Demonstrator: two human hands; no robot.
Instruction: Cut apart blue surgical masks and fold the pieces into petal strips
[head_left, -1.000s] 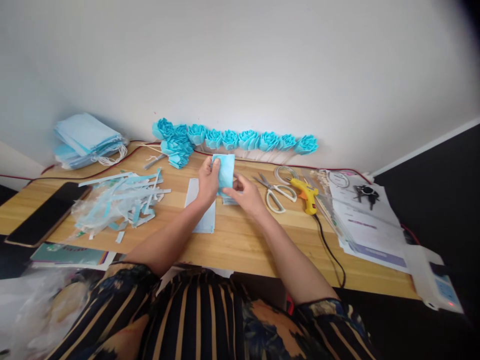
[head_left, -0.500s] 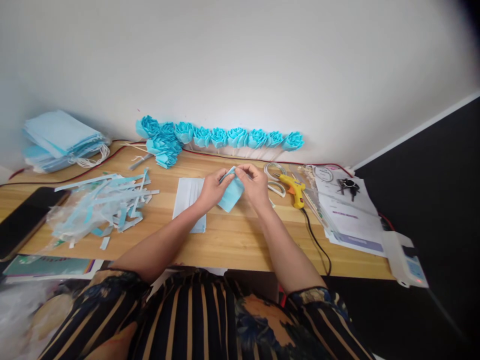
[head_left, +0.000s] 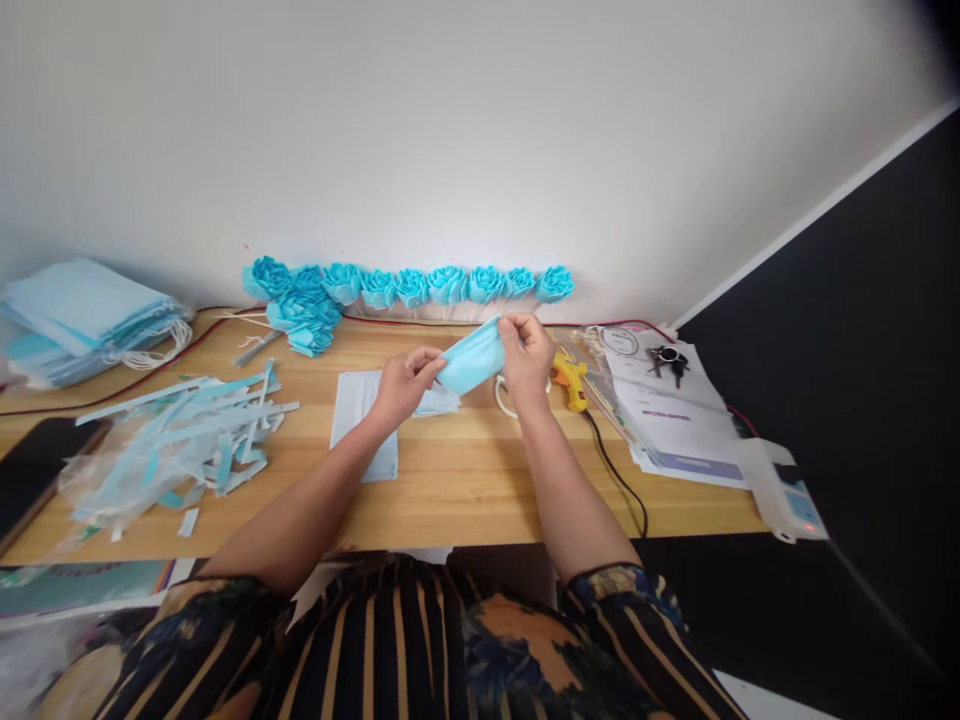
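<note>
A light blue piece of face mask fabric [head_left: 472,360] is stretched between my two hands above the table. My left hand [head_left: 407,382] pinches its lower left end between thumb and fingers. At the upper right end, my right hand [head_left: 527,355] is closed on its edge. Just beside my left hand, a flat pleated mask piece [head_left: 351,412] lies on the wood. Another small blue piece [head_left: 436,403] rests under the held fabric. Partly behind my right hand are a white ring-shaped roll [head_left: 504,397] and a yellow glue gun [head_left: 572,380].
Blue fabric flowers [head_left: 448,285] stand in a row along the wall. Cut strips [head_left: 217,430] and plastic lie left, near a stack of masks [head_left: 82,310] and a black phone [head_left: 37,470]. Papers [head_left: 667,400] with keys [head_left: 670,362] lie right, near a white device [head_left: 787,490].
My hands have moved apart, and the fabric between them has gone from hanging down to being spread out sideways. A small blue piece now shows beneath. The view has shifted slightly right.
</note>
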